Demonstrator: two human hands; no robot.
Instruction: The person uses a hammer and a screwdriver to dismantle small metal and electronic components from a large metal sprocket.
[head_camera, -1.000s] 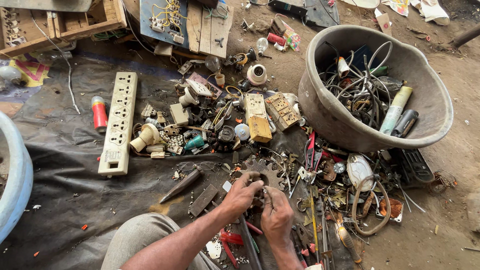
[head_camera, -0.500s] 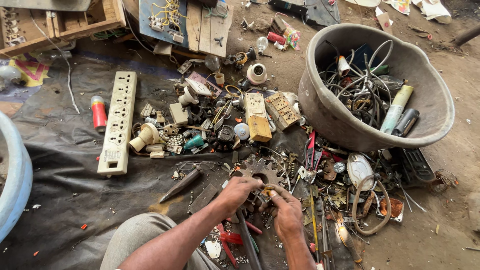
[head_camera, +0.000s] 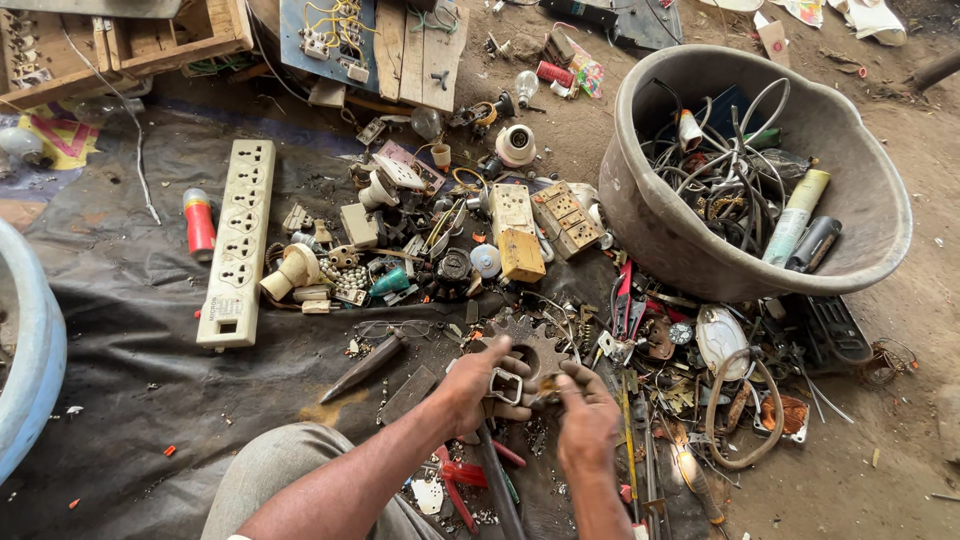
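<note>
— Down at the near edge of the black tarp (head_camera: 120, 330), just in front of the knee, both hands have come together. Half a second ago the right hand (head_camera: 588, 425) was reaching out to the right over the scattered bits; now it is drawn in close to the left hand (head_camera: 478, 390).

— What are they on?

— A small square metal buckle (head_camera: 506, 385). The left hand's fingers curl around it, pinching its frame, with the palm side turned down. The right hand has its fingertips bunched together on a small brownish piece beside the buckle; what that piece is, I can't tell.

— And the rusty sprocket gear (head_camera: 540, 345)?

— It lies flat on the tarp just beyond the fingers, partly covered by them. A second ago the hands sat right over it; it has not shifted.

— So what does the change amount to?

— I'd judge the right hand has fetched something from the pile and brought it to the buckle, so the work is now a two-handed fiddling with that one piece rather than sorting.

— Anything else moved?

— No. The white power strip (head_camera: 237, 240) is at the left, the red cylinder (head_camera: 199, 221) beside it, the grey basin (head_camera: 860, 250) full of wires at the upper right, and the grey cone-shaped weight (head_camera: 365, 366) lying left of the left forearm, all as before.
</note>
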